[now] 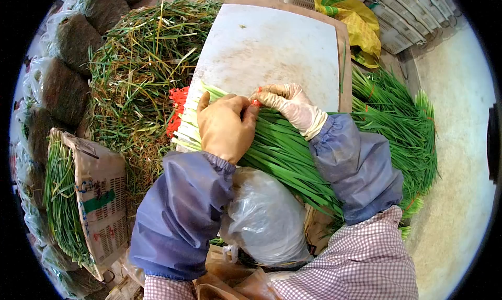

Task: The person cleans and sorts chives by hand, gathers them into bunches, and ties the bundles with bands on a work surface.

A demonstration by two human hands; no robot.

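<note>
A bunch of green chives (285, 146) lies across the front of a white board (272, 49), its pale stem ends to the left and its leaves running down to the right. My left hand (227, 126) rests over the stems, with thumb and fingers closed around a red tie (255, 102) on top of the bunch. Facing it, my right hand (294, 105), in a thin soiled whitish glove, pinches the same tie. The part of the tie below the fingers is hidden. Several loose red ties (178, 109) lie at the board's left edge.
Loose chives and dry trimmings (146, 65) are heaped left of the board. Tied chive bunches (397, 127) lie to the right, near a yellow bag (355, 25). A crate of chives (102, 200) stands lower left. A clear plastic bag (266, 211) sits below my hands.
</note>
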